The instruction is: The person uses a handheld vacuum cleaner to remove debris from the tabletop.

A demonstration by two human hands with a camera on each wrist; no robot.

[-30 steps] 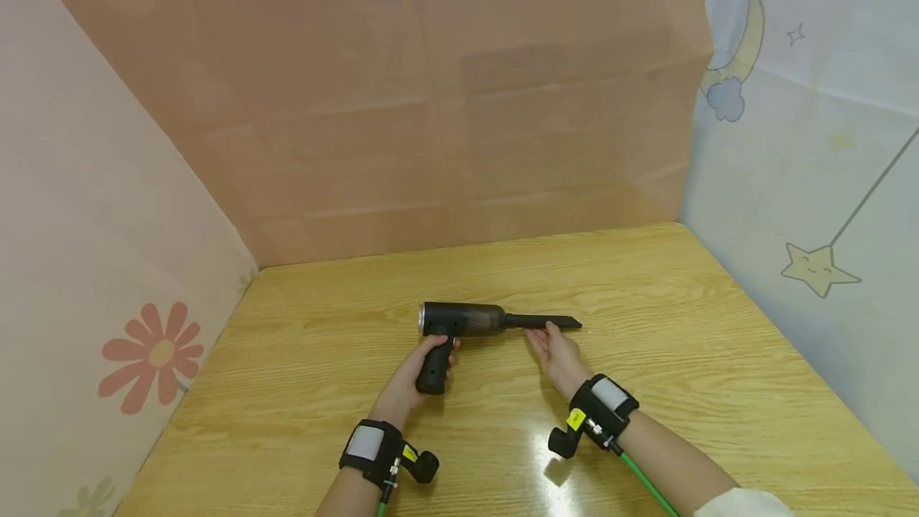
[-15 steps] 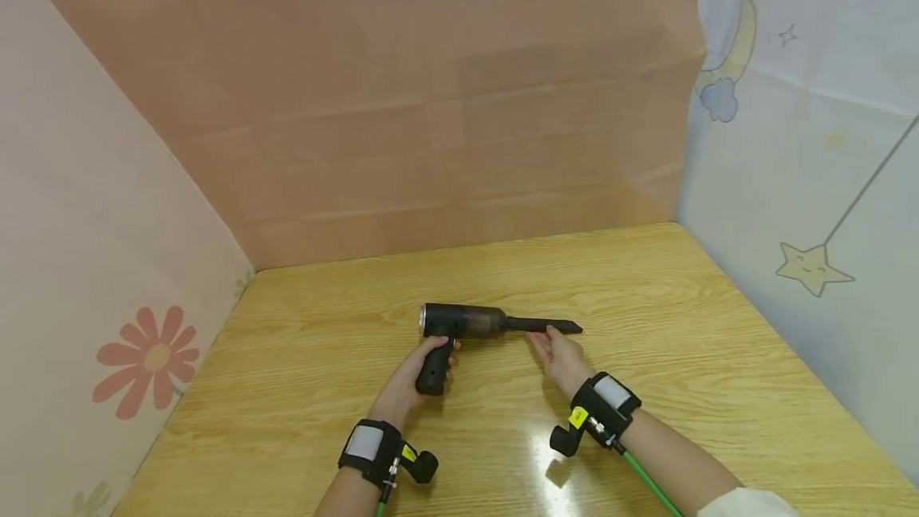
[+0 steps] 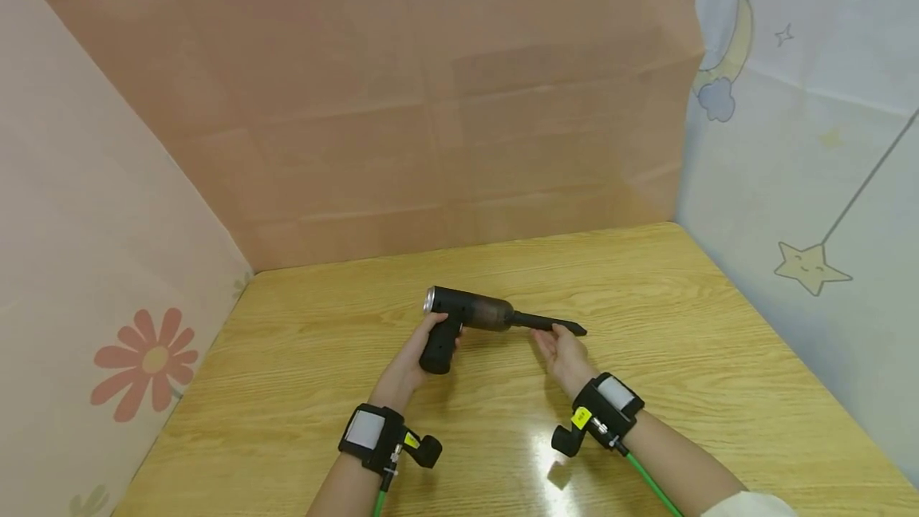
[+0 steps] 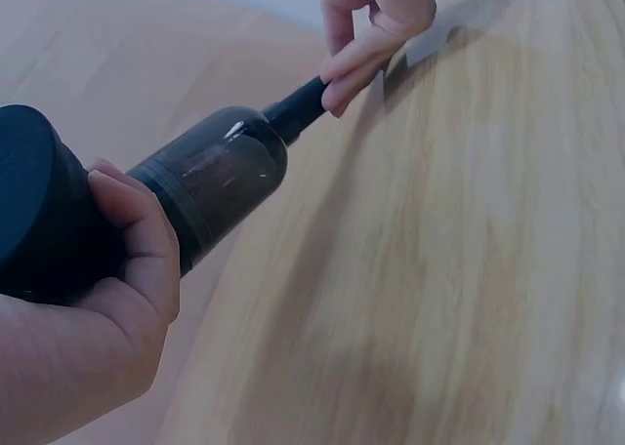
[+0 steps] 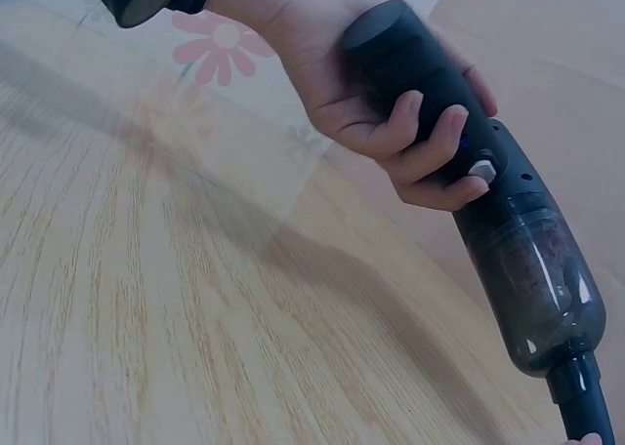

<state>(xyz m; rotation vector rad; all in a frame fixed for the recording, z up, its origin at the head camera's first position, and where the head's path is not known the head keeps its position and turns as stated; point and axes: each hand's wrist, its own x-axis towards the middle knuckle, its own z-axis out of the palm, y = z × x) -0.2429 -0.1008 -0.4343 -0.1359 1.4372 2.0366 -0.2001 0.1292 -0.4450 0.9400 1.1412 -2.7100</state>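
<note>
A black handheld vacuum cleaner [image 3: 454, 305] is held above the table, its rear end higher than its tip. My left hand [image 3: 411, 356] grips the handle [image 5: 410, 74], fingers wrapped round it and one fingertip at a silver button [image 5: 481, 170]. Ahead of the motor body is a see-through dust cup [image 4: 220, 167]. A slim black nozzle [image 3: 534, 320] points right and slightly down from the cup. Near its slanted end, my right hand [image 3: 569, 359] pinches the nozzle between thumb and fingers, as the left wrist view also shows.
The wood-grain table [image 3: 323, 341] lies below both hands. A brownish sheet [image 3: 431, 102] hangs behind it, with printed sheets at left and right. Both wrists wear black camera straps [image 3: 372, 437] with green cables [image 3: 649, 485].
My left hand has raised the rear of the vacuum cleaner, so it now slopes down toward the nozzle. The right hand stays at the nozzle, shifting only slightly right.
</note>
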